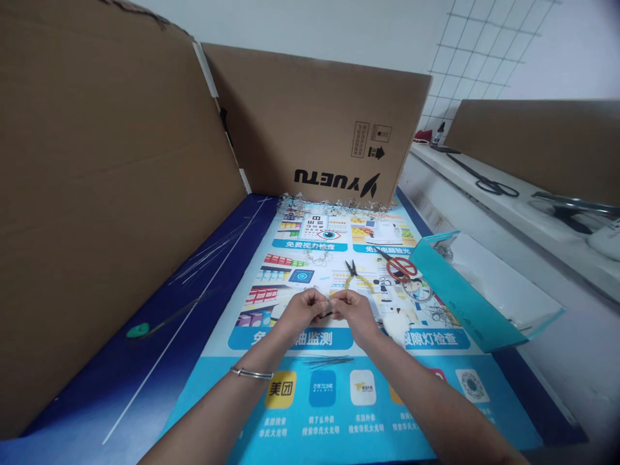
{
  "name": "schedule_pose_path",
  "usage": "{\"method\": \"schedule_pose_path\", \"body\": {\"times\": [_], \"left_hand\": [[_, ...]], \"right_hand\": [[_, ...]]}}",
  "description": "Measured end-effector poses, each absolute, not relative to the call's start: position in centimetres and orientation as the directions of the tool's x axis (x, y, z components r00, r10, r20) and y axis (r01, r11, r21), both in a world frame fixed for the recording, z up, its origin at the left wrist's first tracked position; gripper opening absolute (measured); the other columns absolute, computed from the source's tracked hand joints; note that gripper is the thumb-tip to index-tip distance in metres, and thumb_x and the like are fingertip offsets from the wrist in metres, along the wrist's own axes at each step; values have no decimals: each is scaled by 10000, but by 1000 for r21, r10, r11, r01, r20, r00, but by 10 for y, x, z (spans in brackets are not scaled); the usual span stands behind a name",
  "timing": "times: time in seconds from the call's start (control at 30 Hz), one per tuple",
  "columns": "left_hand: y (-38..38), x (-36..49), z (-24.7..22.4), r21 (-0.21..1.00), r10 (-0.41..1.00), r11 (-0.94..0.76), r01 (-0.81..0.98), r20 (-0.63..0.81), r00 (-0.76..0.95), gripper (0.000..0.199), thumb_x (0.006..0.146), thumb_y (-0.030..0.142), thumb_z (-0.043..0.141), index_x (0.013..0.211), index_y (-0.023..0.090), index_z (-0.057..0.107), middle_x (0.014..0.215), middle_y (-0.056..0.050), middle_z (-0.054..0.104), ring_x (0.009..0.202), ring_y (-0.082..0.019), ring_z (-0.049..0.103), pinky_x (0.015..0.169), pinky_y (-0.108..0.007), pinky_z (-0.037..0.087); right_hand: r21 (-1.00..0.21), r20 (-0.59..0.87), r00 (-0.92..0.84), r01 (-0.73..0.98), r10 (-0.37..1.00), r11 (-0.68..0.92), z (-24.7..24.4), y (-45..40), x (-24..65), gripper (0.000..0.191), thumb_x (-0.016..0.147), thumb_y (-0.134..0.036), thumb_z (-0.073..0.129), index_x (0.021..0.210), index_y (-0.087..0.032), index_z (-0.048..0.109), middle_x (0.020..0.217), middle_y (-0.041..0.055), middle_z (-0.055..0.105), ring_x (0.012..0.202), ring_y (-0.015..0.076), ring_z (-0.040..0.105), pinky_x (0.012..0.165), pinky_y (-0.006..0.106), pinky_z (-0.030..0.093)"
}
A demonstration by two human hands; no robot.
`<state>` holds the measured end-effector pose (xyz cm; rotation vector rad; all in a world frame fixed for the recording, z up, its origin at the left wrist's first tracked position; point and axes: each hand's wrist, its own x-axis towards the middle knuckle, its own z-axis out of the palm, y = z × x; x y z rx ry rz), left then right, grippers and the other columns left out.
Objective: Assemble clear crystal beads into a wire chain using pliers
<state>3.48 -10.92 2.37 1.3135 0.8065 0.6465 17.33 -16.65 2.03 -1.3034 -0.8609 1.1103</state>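
Observation:
My left hand (306, 309) and my right hand (352, 310) meet over the middle of the printed mat (213, 387). Both are closed, with fingertips pinched close together around something small and dark that I cannot make out. Just beyond them lie pliers (359, 279) with yellow handles, jaws pointing away. Red-handled scissors (400, 267) rest to the right of the pliers. A bundle of thin dark wires (329, 360) lies on the mat nearer to me, between my forearms. Beside my right wrist is a white fluffy piece (397, 326).
A turquoise open box (484, 297) stands at the right. Loose wire pieces (442, 314) and a ring-shaped coil (417, 290) lie before it. Tangled wire pieces (334, 208) line the foot of the cardboard wall (310, 116). At the left are long thin wires (208, 255) and a green-ended tool (138, 330).

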Motion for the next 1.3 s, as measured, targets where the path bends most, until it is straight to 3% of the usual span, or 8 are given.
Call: {"method": "schedule_pose_path", "body": {"times": [0.87, 1.1, 1.3], "left_hand": [[-115, 39, 21, 987, 812, 159, -6, -127, 569, 250, 692, 354, 618, 716, 139, 494, 591, 29, 511, 484, -66, 461, 482, -189, 401], [-115, 39, 20, 991, 821, 124, 42, -126, 557, 249, 692, 371, 597, 711, 146, 493, 590, 27, 533, 478, -71, 473, 482, -194, 407], [-106, 34, 19, 988, 849, 6, 156, -87, 522, 183, 696, 335, 561, 720, 158, 520, 551, 43, 518, 455, -79, 462, 451, -187, 370]], "right_hand": [[-994, -61, 306, -110, 950, -28, 17, -165, 174, 235, 659, -378, 609, 759, -167, 582, 627, -16, 560, 539, 103, 521, 558, 253, 456], [-999, -44, 259, 20, 965, -51, 19, -163, 176, 258, 697, -417, 558, 775, -171, 564, 649, -14, 568, 558, 107, 536, 579, 262, 468], [-957, -66, 108, 274, 992, -93, 30, -162, 193, 263, 755, -412, 484, 849, -182, 568, 680, -13, 570, 580, 107, 538, 546, 238, 433]]}}
